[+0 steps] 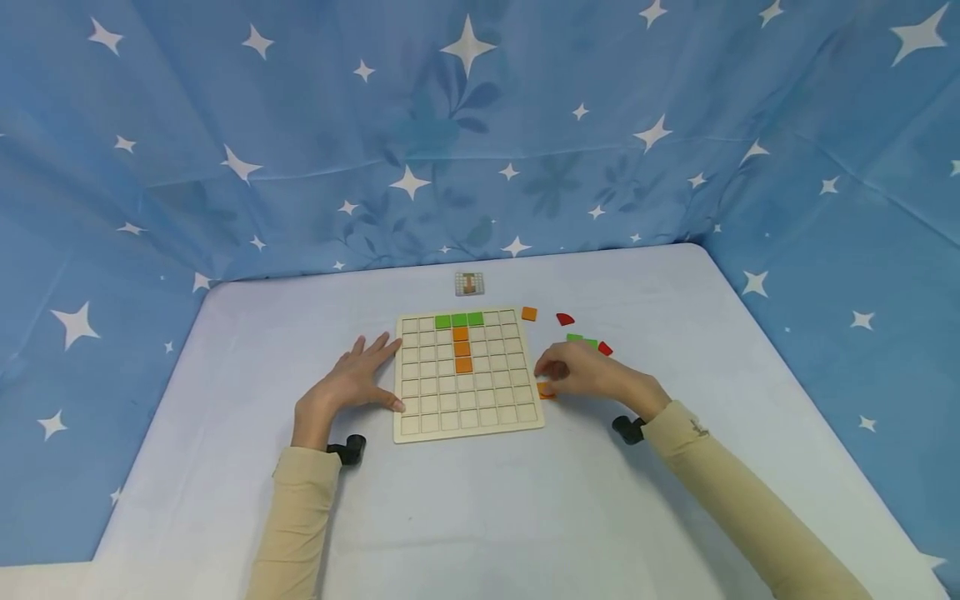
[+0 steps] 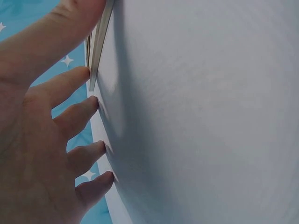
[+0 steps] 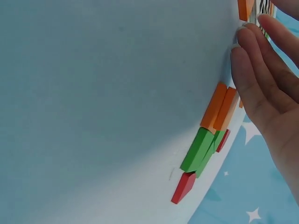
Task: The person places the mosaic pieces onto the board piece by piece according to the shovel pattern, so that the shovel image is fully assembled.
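A pale wooden grid board lies on the table, with three green tiles in a row along its far edge and three orange tiles in a column below the middle one. My left hand is spread at the board's left side, thumb and fingertips at the edge. Off the right side, my right hand is low over the table, its fingers gently bent. By its thumb and fingertips lies a loose orange tile. In the right wrist view this orange tile shows just past the fingertips.
A small pattern card lies beyond the board. Right of the board are another orange tile, two red pieces and green tiles. Further orange tiles show in the right wrist view. A starry blue curtain borders the table.
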{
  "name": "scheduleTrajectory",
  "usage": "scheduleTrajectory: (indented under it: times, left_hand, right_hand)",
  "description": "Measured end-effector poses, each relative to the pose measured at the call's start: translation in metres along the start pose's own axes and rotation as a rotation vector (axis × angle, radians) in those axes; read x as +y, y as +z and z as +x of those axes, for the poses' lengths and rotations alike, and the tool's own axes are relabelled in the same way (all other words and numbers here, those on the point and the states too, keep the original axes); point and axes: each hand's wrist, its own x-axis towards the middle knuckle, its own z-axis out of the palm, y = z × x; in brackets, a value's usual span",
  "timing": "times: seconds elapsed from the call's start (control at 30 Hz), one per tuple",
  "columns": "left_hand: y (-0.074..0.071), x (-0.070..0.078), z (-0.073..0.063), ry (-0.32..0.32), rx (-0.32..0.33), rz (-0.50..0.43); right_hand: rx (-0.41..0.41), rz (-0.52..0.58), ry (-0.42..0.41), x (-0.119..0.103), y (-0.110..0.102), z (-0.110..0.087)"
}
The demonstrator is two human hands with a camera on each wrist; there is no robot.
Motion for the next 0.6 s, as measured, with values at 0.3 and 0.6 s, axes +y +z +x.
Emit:
scheduleTrajectory:
  times: [0.3, 0.6]
  left_hand:
    - [-0.0009, -0.0019, 0.0002, 0.007, 0.004, 0.006]
    - [-0.0015, 0.0002, 0.0005, 0.005, 0.003, 0.008]
  right_hand:
    - [-0.012, 0.001, 0.021, -0.0007, 0.0056, -0.0081]
    - [-0.001, -0.009, 0.021, -0.0008, 0.0065, -0.0099]
